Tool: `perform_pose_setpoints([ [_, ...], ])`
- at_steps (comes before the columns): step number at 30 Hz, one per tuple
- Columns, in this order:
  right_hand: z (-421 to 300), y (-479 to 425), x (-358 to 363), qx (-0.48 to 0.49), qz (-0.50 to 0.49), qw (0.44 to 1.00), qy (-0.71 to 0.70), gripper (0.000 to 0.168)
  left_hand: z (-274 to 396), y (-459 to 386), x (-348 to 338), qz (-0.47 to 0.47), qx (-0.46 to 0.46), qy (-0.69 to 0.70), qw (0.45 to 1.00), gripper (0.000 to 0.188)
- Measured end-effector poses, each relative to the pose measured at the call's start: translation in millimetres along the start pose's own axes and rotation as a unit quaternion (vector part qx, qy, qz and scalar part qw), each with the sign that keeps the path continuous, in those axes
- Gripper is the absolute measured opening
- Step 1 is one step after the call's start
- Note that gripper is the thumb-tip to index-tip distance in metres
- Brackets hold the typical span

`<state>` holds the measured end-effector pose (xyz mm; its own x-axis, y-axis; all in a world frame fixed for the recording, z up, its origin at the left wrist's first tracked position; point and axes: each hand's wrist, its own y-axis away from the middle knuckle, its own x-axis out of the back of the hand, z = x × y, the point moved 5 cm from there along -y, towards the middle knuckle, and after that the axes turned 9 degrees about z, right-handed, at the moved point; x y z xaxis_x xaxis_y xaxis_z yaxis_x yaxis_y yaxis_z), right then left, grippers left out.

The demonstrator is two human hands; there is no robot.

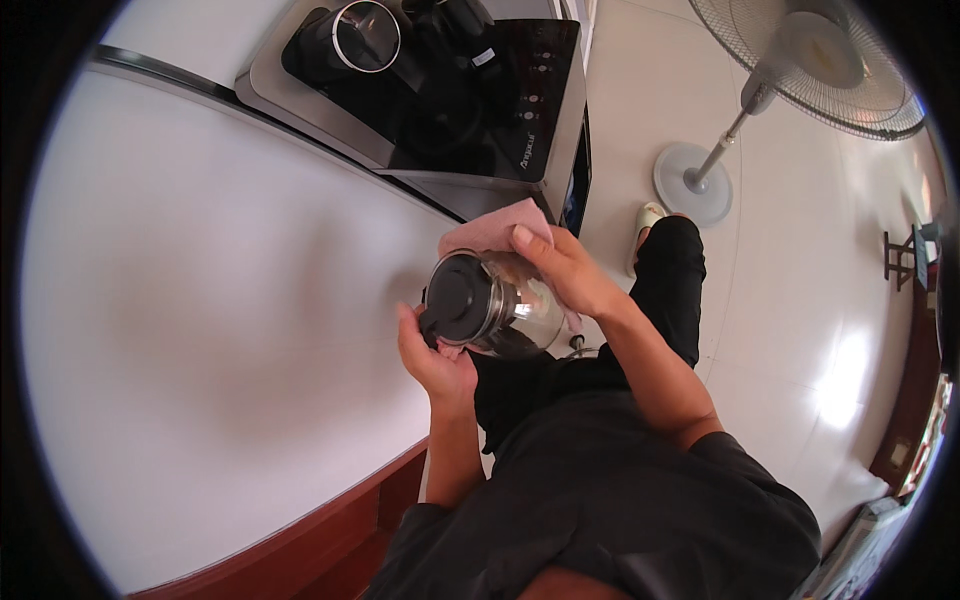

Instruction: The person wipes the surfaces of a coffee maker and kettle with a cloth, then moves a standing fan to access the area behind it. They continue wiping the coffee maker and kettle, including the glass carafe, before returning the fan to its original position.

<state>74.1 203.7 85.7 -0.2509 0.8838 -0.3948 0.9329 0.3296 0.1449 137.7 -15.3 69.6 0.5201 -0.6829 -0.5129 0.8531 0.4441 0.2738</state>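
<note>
A clear glass pot (536,326) with a black lid (457,300) is tilted on its side above my lap, the lid end towards the left. My left hand (439,367) grips it at the lid end, by a black part that may be the handle. In my right hand (562,266) is a pink cloth (487,229), pressed against the far side of the glass with the thumb on top. Cloth also shows below the glass and by my left palm. The fingers of my right hand are hidden behind the cloth and pot.
Ahead stands a black-topped electric tea stove (480,142) with a round glass-topped black vessel (366,37) on it. The white tabletop (225,300) spreads to the left, above a red-brown wooden frame (315,551). A standing fan (694,184) is on the tiled floor (780,300) at right.
</note>
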Motion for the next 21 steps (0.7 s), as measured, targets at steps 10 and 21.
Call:
perform_pose_setpoints([
  [10,71,29,-56,-0.195,0.058,0.878,-0.434,0.074,17,9,-44,0.084,-0.076,0.051,0.992,0.051],
  [21,49,66,-46,0.024,0.155,0.963,-0.221,0.066,41,-1,-25,0.138,-0.26,-0.051,0.954,0.047],
])
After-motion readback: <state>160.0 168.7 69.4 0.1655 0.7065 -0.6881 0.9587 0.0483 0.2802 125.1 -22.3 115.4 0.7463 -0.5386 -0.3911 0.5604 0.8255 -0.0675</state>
